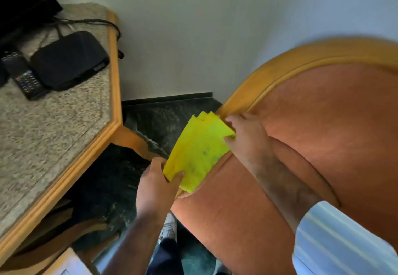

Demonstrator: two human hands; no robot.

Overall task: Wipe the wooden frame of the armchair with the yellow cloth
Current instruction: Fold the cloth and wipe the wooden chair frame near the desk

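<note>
**Cloth held in two hands at the armchair frame**

Pale wall [193,27] and dark floor [163,119] form the background. A folded yellow cloth [198,149], faintly smudged, is stretched between both hands. Left hand [159,182]: thumb over the cloth's lower edge, fingers beneath it, pinching that corner shut. Right hand [245,132]: thumb and fingertips closed on the cloth's upper right edge; its forearm runs back to a striped sleeve [340,242]. Just above the right-hand grip, the curved wooden frame [269,74] of the armchair begins and arcs up and away to the right; the cloth's top corner lies against or just before it, contact not discernible. Orange upholstery [323,134] lies below and right of both grips. Left of the left-hand grip stands a wood-edged table [114,81] bearing a black box [69,59] and a remote [25,78].
</note>
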